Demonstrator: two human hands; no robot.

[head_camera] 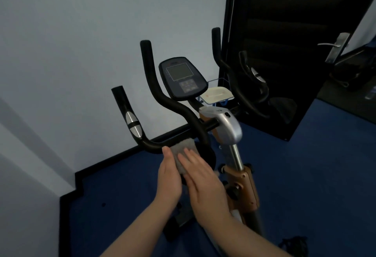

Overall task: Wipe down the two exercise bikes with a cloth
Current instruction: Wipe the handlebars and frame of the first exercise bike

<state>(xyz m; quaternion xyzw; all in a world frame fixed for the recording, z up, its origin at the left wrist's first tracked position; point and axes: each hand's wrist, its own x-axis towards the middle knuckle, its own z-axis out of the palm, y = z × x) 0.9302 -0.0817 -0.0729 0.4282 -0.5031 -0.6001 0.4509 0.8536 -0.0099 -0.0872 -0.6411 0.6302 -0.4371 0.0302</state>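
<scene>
Grey cloth (182,156) lies pressed between the left hand (169,177) and right hand (203,177), fingers straight, no curled grip, against the near bike's handlebar (158,145); wiping looks barely begun — console (182,79) and the second bike (252,86) apparently remain.

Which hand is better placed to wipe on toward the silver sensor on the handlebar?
Probably the left hand: it lies on the cloth's left edge, nearest the silver sensor on the handlebar. The right hand presses the cloth from the other side.
</scene>
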